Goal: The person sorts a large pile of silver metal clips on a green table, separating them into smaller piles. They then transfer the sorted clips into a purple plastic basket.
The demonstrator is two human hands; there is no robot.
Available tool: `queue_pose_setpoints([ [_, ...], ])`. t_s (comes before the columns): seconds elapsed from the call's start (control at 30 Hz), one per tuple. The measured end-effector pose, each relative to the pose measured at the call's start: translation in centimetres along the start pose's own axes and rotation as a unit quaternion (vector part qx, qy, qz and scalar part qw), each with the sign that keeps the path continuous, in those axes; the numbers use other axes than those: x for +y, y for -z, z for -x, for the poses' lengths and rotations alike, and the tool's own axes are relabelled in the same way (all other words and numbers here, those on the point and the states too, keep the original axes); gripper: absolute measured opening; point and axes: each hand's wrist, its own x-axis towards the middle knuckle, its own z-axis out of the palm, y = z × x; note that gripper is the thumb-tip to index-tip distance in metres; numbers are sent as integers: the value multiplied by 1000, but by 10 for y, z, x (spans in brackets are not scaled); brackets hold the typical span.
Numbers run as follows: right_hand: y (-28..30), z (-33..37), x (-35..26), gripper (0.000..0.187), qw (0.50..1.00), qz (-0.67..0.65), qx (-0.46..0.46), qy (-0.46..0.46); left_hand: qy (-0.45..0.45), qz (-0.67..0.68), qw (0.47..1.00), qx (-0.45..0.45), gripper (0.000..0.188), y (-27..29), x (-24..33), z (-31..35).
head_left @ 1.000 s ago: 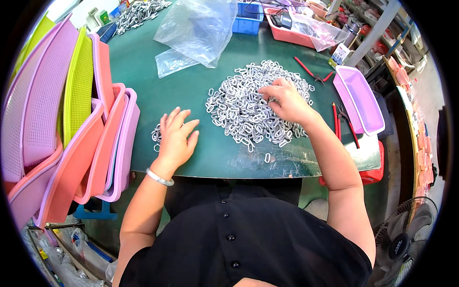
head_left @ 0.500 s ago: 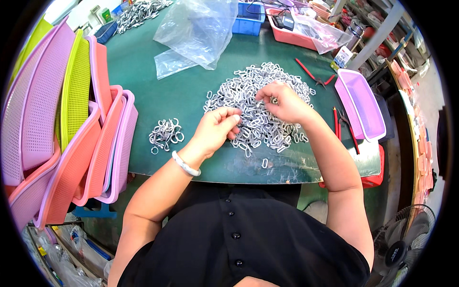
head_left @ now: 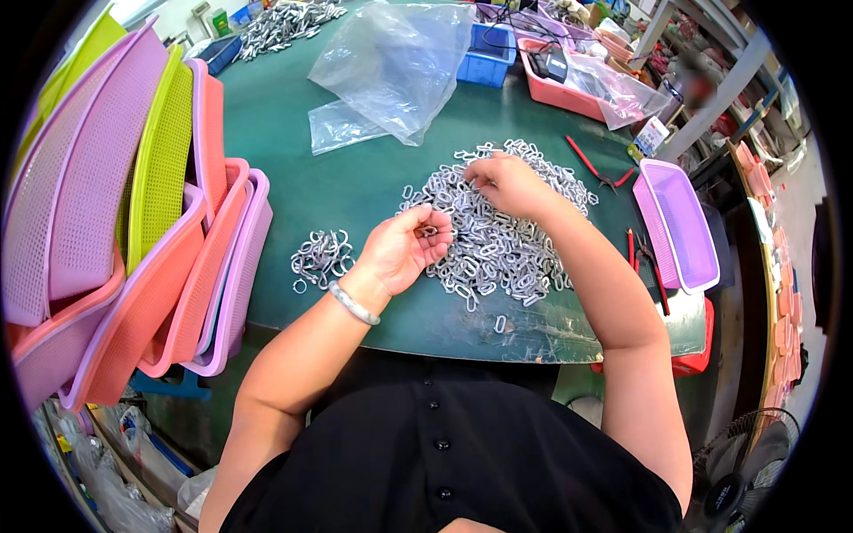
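Observation:
A large heap of grey oval metal links (head_left: 493, 249) lies on the green table. At its left edge my left hand (head_left: 397, 251), a pale bangle on its wrist, is turned palm up. Its fingers curl around what looks like a metal link (head_left: 429, 232). My right hand (head_left: 511, 185) is over the upper part of the heap, its fingers bent down and pinched at the links. Whatever is between those fingertips is hidden. Off to the left sits a small pile of joined links and rings (head_left: 322, 255). One loose link (head_left: 500, 324) lies near the front edge.
Stacked plastic baskets (head_left: 160, 204) crowd the left side. Red-handled pliers (head_left: 597, 166) and another pair (head_left: 653, 266) lie right of the heap, beside a purple basket (head_left: 680, 226). Behind are a clear plastic bag (head_left: 391, 67), a blue bin (head_left: 486, 55) and a pink tray (head_left: 560, 93).
My left hand has rolled further palm up, its fingers curling inward. My right hand has shifted slightly toward the far left of the heap. The whole view has moved a little.

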Motion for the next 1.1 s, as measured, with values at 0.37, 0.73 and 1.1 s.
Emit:
queue_pose_setpoints([
  [0.37, 30, 6, -9, 27, 929, -326, 7, -176, -10, -3, 1000, -17, 24, -1, -3, 2],
  [0.73, 24, -1, -58, 30, 932, -351, -44, -78, -2, 55, 998, -25, 28, -5, 6, 11],
  [1.1, 3, 8, -19, 28, 999, -47, -4, -5, -387, -645, 636, 173, 14, 68, 37, 40],
])
